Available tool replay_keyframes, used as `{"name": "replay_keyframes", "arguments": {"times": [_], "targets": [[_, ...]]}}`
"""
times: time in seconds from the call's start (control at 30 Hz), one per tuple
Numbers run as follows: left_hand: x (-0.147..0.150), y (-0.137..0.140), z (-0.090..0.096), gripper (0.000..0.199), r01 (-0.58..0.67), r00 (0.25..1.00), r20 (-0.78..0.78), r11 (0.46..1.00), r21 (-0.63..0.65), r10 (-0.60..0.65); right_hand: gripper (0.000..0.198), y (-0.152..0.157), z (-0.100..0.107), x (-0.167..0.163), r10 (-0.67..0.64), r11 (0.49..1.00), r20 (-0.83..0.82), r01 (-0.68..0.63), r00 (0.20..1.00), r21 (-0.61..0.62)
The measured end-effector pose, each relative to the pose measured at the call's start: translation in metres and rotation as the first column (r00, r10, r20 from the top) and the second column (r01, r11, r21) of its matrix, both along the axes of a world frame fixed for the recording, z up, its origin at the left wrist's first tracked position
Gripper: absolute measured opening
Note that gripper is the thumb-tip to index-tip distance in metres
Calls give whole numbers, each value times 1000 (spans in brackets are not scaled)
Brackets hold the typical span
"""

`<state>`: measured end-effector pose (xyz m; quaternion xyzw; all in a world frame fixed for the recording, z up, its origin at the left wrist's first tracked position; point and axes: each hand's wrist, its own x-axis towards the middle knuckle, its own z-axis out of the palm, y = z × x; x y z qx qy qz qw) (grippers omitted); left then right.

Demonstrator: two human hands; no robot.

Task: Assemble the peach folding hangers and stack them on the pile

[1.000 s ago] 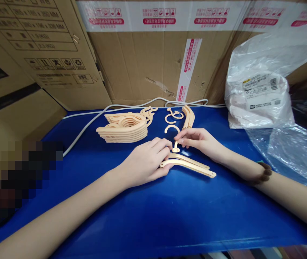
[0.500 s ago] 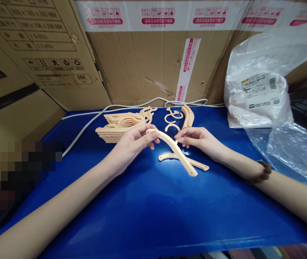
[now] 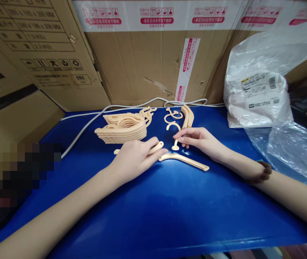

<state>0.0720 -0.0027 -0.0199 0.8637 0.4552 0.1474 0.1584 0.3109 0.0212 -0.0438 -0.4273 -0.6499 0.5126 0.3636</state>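
Note:
My left hand (image 3: 135, 158) is closed around a cream plastic hanger arm (image 3: 158, 146). The hand covers its middle, and only the two ends stick out. Between the thumb and fingertips of my right hand (image 3: 196, 138) is a cream hanger hook (image 3: 175, 147), its round foot pointing down and its curve showing above the fingers. Just below both hands, a second hanger arm (image 3: 185, 161) lies on the blue table (image 3: 153, 208); its left end is close to my left fingertips.
Behind my left hand stands a stack of cream folding hangers (image 3: 123, 135). Loose hooks (image 3: 173, 114) and a bundle of hanger arms (image 3: 188, 116) lie at the back. A white cable (image 3: 88, 124), cardboard boxes (image 3: 131, 64) and a clear plastic bag (image 3: 258, 93) border the table.
The hanger arm, earlier held out in front of the hook, has moved left and turned in my left hand. The hook's foot now shows. My right hand has barely moved.

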Motion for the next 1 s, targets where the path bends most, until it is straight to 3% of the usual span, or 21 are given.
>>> {"name": "replay_keyframes", "arguments": {"times": [0.07,0.17,0.4,0.6,0.77,1.0], "targets": [[1,-1,-3,41,-1,989,-148,998,70,11,20,0,0,0,0,1000,3,0,1000,-3],[2,-1,-7,39,13,976,-217,997,81,5,20,0,1,-1,-10,1000,4,10,1000,-13],[6,-3,-8,40,56,988,-143,998,32,-51,20,0,1,-2,-37,998,-55,34,998,-53],[3,-3,-8,19,99,994,-51,992,75,-95,19,1,1,-2,-50,998,-96,47,994,-42],[1,0,-12,31,188,982,-59,966,180,-180,16,2,-2,1,-46,998,-163,37,986,-60],[1,1,-13,32,218,976,-61,956,197,-210,22,3,-4,5,-28,997,-98,21,995,-76]]}}
